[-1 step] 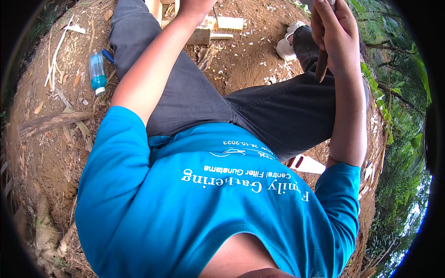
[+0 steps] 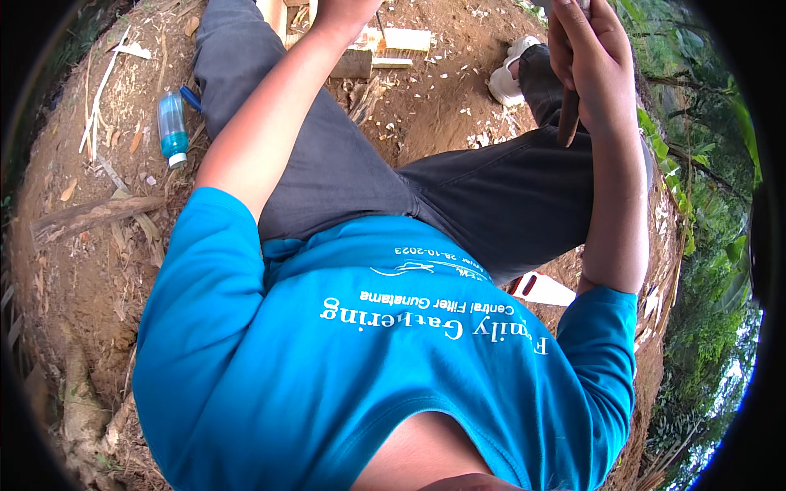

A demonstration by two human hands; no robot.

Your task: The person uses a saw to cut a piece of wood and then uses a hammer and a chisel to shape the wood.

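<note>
My left hand (image 2: 344, 15) reaches to the upper edge, where its fingers are cut off. A thin dark rod (image 2: 381, 29) runs down beside it toward the pale wood; whether the hand grips it is hidden. Under and beside that hand lie cut timber pieces, among them a squared block (image 2: 354, 64) and a light plank (image 2: 407, 39). At the upper right, above my bent leg, my right hand (image 2: 596, 69) is closed around a wooden-handled tool (image 2: 567, 123). The brown handle sticks out below the fist; the tool's grey upper part is mostly out of view.
Left of my leg a clear bottle with blue-green liquid (image 2: 173, 135) lies on the dirt, a blue object (image 2: 190, 99) next to it. A thick stick (image 2: 98, 219) lies closer. Near my right elbow is a red and white flat object (image 2: 540, 290). Greenery (image 2: 704, 327) lines the right.
</note>
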